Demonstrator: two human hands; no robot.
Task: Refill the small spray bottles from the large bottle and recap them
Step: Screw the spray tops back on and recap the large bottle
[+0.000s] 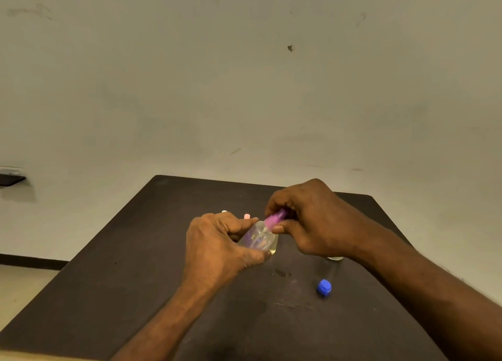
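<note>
Table (135,292): dark, matte, scuffed top; near edge cut off.
Blue cap (324,287): ribbed plastic, on a clear large bottle (330,268) that is hard to make out, its far part hidden under the right wrist.
Small spray bottle (259,238): clear, rounded, tilted, held above table centre.
Left hand (217,246): wrapped round the bottle body.
Right hand (312,219): fingers pinching the pink spray top (274,219).
Behind hands: two small caps, one pink (246,216), one pale (224,211), mostly hidden.

A dark brown flat table (135,292) stands against a pale wall. A clear bottle with a blue cap (324,287) sits on it, near the right side. Two small caps, one white (224,211) and one pink (246,216), show farther back.
</note>
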